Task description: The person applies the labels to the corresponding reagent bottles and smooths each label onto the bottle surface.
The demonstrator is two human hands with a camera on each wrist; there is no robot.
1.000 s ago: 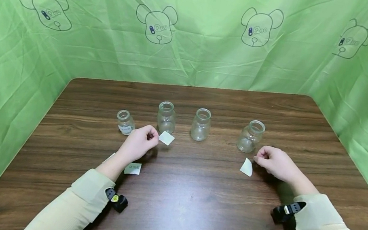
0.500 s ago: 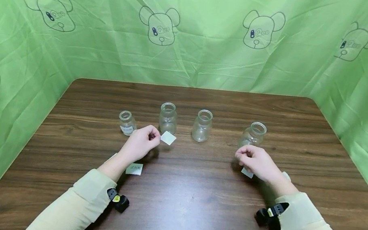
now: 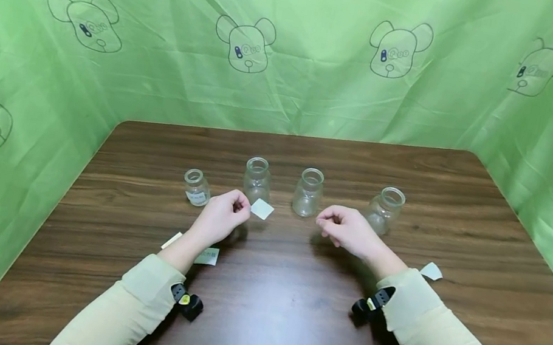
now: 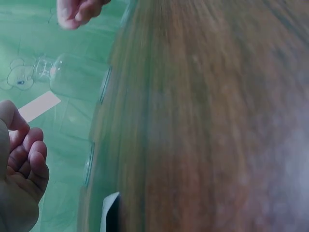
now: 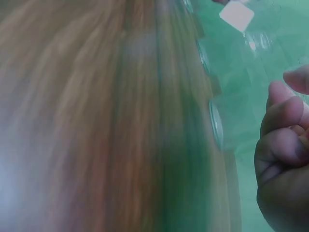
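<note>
Between thumb and fingertips my left hand (image 3: 220, 216) pinches a small white paper label (image 3: 262, 209) by its edge, above the table. Behind that label stands a clear glass jar (image 3: 257, 172), partly covered by it. My right hand (image 3: 351, 232) is in the air with fingers loosely curled and holds nothing; in the right wrist view a gap shows between thumb and index finger. Near its fingertips is a second clear jar (image 3: 307, 195). A third jar (image 3: 389, 200) stands behind the right hand, its lower part partly hidden.
A smaller glass bottle (image 3: 197, 188) with a printed label stands left of the jars. A printed paper label (image 3: 207, 256) and a white strip (image 3: 171, 240) lie by the left wrist. A curled white paper (image 3: 431, 271) lies beside the right sleeve on the brown table (image 3: 272, 320).
My right hand has moved left, past the right-hand jar, toward the left hand. It has moved away from the curled white paper. The left hand keeps its pinch on the label.
</note>
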